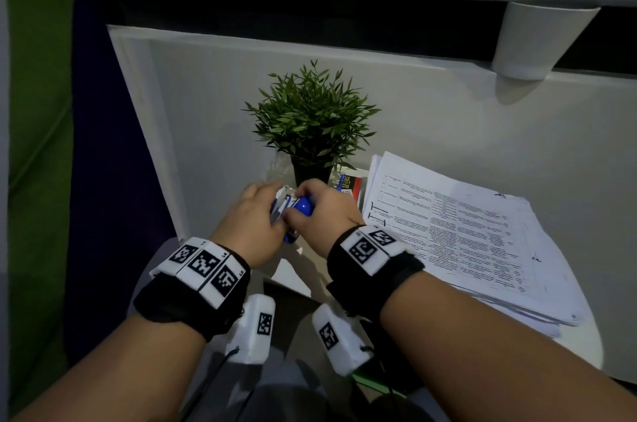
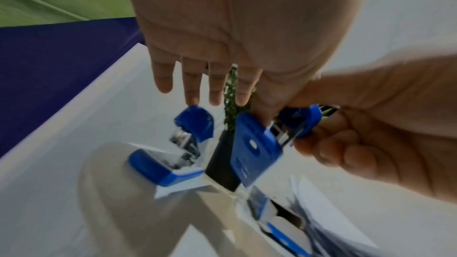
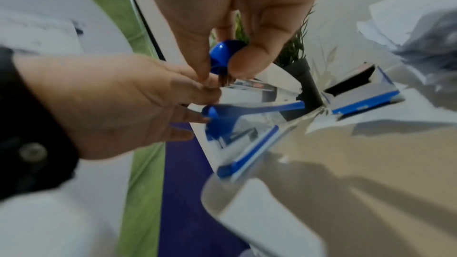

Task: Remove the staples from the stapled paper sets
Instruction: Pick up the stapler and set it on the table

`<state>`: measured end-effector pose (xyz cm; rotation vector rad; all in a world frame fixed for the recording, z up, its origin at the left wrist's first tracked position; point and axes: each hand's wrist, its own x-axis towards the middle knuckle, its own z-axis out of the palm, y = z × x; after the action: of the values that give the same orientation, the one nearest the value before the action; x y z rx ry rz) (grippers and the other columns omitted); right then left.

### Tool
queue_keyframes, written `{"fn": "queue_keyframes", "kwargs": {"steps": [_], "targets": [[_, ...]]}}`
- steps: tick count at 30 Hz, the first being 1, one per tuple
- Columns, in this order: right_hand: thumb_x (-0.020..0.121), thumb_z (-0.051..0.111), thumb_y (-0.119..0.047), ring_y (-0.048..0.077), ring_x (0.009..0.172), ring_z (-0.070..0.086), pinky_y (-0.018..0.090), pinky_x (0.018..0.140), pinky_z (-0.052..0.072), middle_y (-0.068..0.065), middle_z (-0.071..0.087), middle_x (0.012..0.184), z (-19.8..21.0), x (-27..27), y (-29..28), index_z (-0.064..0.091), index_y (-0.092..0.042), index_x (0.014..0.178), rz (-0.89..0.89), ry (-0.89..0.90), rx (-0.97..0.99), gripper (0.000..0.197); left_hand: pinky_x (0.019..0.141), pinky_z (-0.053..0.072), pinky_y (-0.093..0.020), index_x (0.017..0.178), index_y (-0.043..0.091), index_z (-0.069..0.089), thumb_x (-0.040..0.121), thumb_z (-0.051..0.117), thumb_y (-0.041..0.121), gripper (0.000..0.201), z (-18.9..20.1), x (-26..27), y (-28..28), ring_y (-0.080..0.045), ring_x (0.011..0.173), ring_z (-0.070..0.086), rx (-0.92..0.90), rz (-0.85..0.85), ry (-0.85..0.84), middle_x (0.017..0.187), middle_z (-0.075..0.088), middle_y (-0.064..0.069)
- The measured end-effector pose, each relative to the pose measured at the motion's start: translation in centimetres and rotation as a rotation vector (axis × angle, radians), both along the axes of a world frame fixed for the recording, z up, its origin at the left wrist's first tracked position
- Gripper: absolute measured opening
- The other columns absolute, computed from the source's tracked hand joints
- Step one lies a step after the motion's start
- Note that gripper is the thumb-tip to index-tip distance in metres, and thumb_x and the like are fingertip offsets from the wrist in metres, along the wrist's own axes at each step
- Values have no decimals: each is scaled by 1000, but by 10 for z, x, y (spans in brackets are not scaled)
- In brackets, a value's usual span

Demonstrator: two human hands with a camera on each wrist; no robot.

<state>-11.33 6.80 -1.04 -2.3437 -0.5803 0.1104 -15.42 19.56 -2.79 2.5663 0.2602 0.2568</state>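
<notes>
My right hand [image 1: 324, 211] pinches a blue claw staple remover [image 1: 305, 206] between thumb and fingers [image 3: 247, 62], just in front of the plant pot. In the left wrist view the remover [image 2: 254, 148] hangs with my left thumb touching it. My left hand [image 1: 255, 218] hovers with straight fingers [image 2: 193, 85] over a blue and white stapler [image 2: 173, 153] that lies open on the table. A thick stack of printed paper sets [image 1: 465, 242] lies to the right of both hands, untouched.
A small green plant in a black pot [image 1: 310, 121] stands right behind the hands. A staples box [image 1: 348, 185] sits between pot and papers. An open blue and white box [image 3: 363, 103] lies by the pot. The white table [image 1: 448, 118] ends at the left [image 1: 144, 132].
</notes>
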Motion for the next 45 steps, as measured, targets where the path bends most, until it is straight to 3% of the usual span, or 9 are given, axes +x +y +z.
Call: {"fn": "queue_keyframes", "kwargs": {"steps": [4, 8, 15, 21, 25, 30, 33, 40, 45], "targets": [[83, 66, -37, 15, 78, 55, 22, 71, 44, -6, 58, 84, 20, -10, -35, 59, -29, 102, -87, -51, 155, 22, 94, 37, -21, 135, 25, 46, 81, 61, 16, 56, 19, -10, -31, -11, 113, 48, -60, -202, -163, 131, 46, 7], [79, 71, -38, 24, 73, 64, 37, 73, 56, -1, 66, 81, 34, -12, -71, 61, -29, 95, -168, -60, 257, 21, 77, 39, -20, 126, 25, 56, 76, 70, 20, 53, 28, -8, -75, -8, 89, 50, -117, -154, -249, 104, 55, 10], [79, 74, -26, 6, 55, 51, 18, 62, 47, -10, 58, 69, 45, -12, -151, 62, -33, 110, -58, -16, 112, 33, 71, 49, -24, 96, 25, 73, 71, 78, 12, 29, 16, 8, -132, -6, 68, 56, -519, -213, -279, 71, 63, 12], [83, 68, -37, 11, 103, 46, 22, 92, 37, -5, 42, 117, 35, 2, -197, 58, -31, 125, 37, -138, -54, 43, 75, 53, -29, 88, 25, 74, 69, 80, 13, 23, 9, 14, -165, -9, 69, 58, -649, -297, -243, 72, 66, 8], [87, 65, -32, 16, 89, 55, 32, 86, 45, -2, 64, 100, 26, 5, -211, 61, -25, 107, 84, -119, -95, 21, 78, 55, -44, 82, 32, 72, 69, 79, 14, 24, 2, 20, -178, -22, 77, 64, -646, -304, -191, 80, 70, 1], [85, 62, -40, 19, 71, 57, 39, 71, 54, 3, 62, 89, 23, 10, -233, 57, -42, 90, -106, -79, 203, 7, 78, 57, -33, 92, 20, 71, 72, 77, 1, 29, -6, 30, -172, -21, 90, 68, -738, -260, -58, 96, 71, -2], [93, 57, -23, 19, 73, 56, 45, 57, 58, 9, 59, 92, 30, 11, -245, 55, -34, 90, -168, 21, 415, 11, 75, 57, -27, 91, 20, 70, 74, 72, -6, 31, -9, 30, -166, -20, 87, 67, -856, -271, -1, 98, 70, -7], [98, 45, -16, 21, 78, 58, 45, 60, 58, 17, 57, 102, 26, 10, -254, 53, -27, 94, -247, 102, 634, 14, 69, 55, -17, 97, 16, 68, 75, 68, -11, 35, -1, 37, -163, -3, 67, 63, -883, -352, -29, 76, 67, 11], [98, 44, -10, 15, 77, 56, 44, 68, 58, 0, 54, 94, 12, 14, -263, 48, -31, 96, -275, 42, 646, 21, 76, 56, -21, 86, 24, 70, 71, 71, -11, 38, -6, 35, -157, -7, 74, 65, -868, -350, -64, 87, 68, -2]]}}
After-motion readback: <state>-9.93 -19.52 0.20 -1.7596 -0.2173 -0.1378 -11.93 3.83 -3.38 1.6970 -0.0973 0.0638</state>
